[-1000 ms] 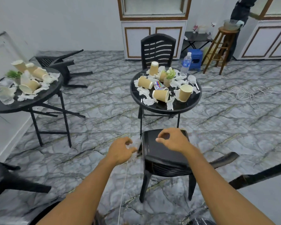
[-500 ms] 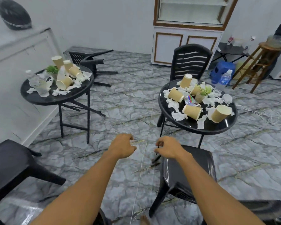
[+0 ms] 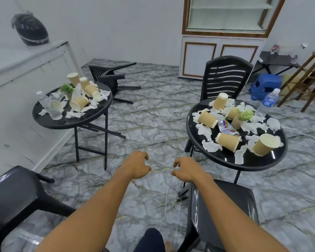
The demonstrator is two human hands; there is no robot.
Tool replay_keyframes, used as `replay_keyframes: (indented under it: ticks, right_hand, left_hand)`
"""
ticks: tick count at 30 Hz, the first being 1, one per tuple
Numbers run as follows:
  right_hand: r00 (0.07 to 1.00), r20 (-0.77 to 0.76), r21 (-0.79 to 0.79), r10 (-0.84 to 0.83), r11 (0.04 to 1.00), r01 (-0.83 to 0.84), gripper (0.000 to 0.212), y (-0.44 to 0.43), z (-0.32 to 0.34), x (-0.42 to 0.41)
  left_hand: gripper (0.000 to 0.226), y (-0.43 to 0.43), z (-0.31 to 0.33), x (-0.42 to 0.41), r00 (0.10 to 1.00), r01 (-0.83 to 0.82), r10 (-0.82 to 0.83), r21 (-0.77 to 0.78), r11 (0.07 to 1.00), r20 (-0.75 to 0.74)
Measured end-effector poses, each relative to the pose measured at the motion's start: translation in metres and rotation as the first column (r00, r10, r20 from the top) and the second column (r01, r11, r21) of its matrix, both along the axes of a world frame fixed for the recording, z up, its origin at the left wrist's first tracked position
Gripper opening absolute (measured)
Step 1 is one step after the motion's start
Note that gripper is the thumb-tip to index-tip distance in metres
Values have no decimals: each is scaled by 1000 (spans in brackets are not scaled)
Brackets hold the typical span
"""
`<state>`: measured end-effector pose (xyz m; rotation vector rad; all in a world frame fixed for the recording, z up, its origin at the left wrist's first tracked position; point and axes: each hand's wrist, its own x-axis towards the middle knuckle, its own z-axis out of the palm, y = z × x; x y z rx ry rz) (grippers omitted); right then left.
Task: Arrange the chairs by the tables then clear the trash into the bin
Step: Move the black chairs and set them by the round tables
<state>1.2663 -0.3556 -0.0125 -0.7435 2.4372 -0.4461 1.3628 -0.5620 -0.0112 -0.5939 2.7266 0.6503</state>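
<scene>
My left hand (image 3: 137, 165) and right hand (image 3: 186, 169) hang side by side above the floor, fingers loosely curled, holding nothing. Under my right forearm the nearest chair (image 3: 225, 206) stands at the near side of the round table (image 3: 224, 159), untouched. A second chair (image 3: 13, 193) sits well left of that table. Paper cups (image 3: 227, 142) litter the tabletop. An upright chair (image 3: 225, 77) stands at the table's far edge, and a toppled chair (image 3: 113, 75) lies far to its left.

open lane: floor (image 3: 149, 128) between left table (image 3: 71, 121) and right table (image 3: 253, 165)
in the way: tipped chair (image 3: 107, 77) behind left table, thin cord (image 3: 178, 135) along the floor
</scene>
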Motion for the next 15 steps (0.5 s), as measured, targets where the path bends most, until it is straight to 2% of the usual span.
replay_keyframes:
  ticks: [4, 9, 15]
  right_hand:
    - [999, -32, -8, 32, 999, -32, 45, -23, 7, -24]
    - [998, -68, -78, 1, 997, -7, 43, -53, 12, -58]
    - [997, -69, -63, -45, 997, 41, 43, -98, 2, -106]
  left_hand:
    - [50, -16, 10, -24, 999, 13, -14, -23, 1000, -46]
    - [50, -38, 14, -60, 996, 38, -41, -42, 998, -78]
    - [47, -86, 2, -113, 992, 76, -79, -29, 997, -97]
